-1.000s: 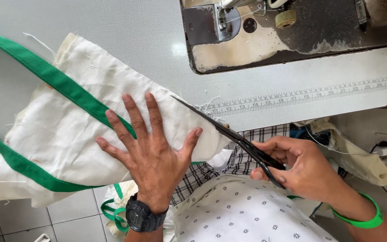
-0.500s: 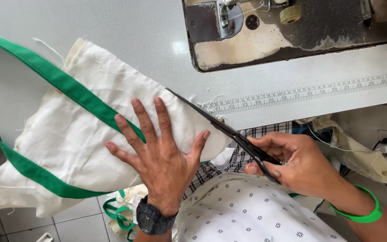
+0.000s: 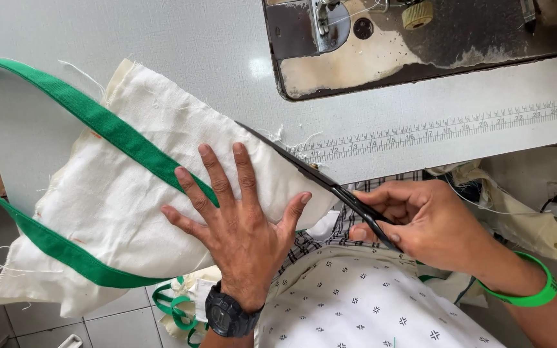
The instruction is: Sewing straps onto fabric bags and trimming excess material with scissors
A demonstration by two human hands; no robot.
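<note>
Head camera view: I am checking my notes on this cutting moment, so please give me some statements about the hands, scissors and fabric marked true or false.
1. The left hand lies flat with spread fingers on the cream fabric piece. True.
2. The right hand holds a rotary cutter. False: it holds dark scissors, whose blades run along the fabric's upper right edge.
3. A green strap is attached to the fabric. True.
4. The left wrist is bare. False: it wears a black watch.
5. The right wrist carries a green band. True.
6. The measuring tape lies on top of the fabric. False: it runs along the table's edge, to the right of the fabric.
</note>
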